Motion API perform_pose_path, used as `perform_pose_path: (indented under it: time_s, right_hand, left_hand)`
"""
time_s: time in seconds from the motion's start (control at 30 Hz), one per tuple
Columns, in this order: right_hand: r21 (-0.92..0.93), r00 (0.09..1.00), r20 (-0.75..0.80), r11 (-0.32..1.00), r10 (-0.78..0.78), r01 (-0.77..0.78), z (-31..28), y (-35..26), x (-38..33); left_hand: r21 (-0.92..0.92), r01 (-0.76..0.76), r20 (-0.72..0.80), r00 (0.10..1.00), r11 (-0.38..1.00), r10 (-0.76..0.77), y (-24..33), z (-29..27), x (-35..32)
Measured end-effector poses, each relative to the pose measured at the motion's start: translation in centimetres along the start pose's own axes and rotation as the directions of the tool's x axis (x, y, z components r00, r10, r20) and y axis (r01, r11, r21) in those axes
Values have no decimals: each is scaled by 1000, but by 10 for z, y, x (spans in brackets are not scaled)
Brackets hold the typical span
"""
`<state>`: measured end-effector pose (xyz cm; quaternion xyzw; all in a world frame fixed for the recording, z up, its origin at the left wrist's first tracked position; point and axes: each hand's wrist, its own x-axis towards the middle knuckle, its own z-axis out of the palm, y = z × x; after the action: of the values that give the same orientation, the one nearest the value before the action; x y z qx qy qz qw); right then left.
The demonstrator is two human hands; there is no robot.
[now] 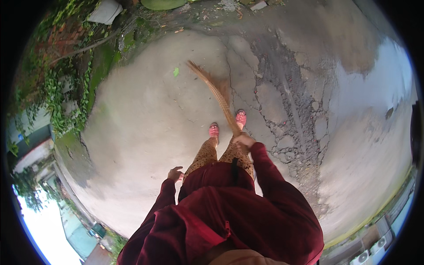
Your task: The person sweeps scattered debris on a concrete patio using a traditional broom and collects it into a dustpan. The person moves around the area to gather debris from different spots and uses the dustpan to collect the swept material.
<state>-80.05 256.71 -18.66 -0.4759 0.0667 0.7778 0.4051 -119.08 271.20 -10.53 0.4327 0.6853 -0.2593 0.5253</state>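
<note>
Head view: the only one, looking down past a dark red sleeve (276, 174) to pale concrete (141, 106) and two pink sandals (213, 130).
Right hand (244, 140): fingers wrapped around the near end of a broom (219, 98), in front of the right thigh.
Broom: runs forward and leftward from the right fingers, its brown bristles spreading beyond the sandals; the far end is blurred, and I cannot tell whether it touches the ground.
Left hand (175, 174): hangs just beside the left thigh, fingers loosely bent and apart, nothing visible in them.
Leaf (176, 71): one green piece, well ahead of both hands' fingers, near the bristles on their left.
Cracked strip (289, 110): to the right of the right fingers and running ahead of them, dark and broken, with loose grit and small red specks.
Leaf scraps (179, 30): far ahead of the fingers, at the mossy edge.
Broom work: seems under way rather than finished; the leaf, the grit and the scraps look unswept, and no gathered pile can be made out. How much ground is done, I cannot tell.
</note>
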Motion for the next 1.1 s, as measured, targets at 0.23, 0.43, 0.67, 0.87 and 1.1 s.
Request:
perform_pose_path:
  time_s: [0.23,0.43,0.67,0.87,1.1]
  right_hand:
    - [62,978,-199,996,-55,68,-20,-79,-75]
    - [-151,905,-378,978,-195,147,-53,-174,13]
    - [-270,854,-459,954,-244,128,28,-131,179]
    - [-591,867,-482,777,-125,-216,199,44,216]
    - [-226,989,-37,963,143,-147,231,-63,129]
  left_hand:
    - [-72,-323,16,946,944,325,60,4,1]
    - [-141,-238,39,969,961,245,35,-27,22]
    - [-267,-97,-134,989,959,63,-77,-100,55]
    - [-361,27,-72,996,932,-57,-128,-134,73]
    - [-378,-166,-85,986,911,145,-58,-151,75]
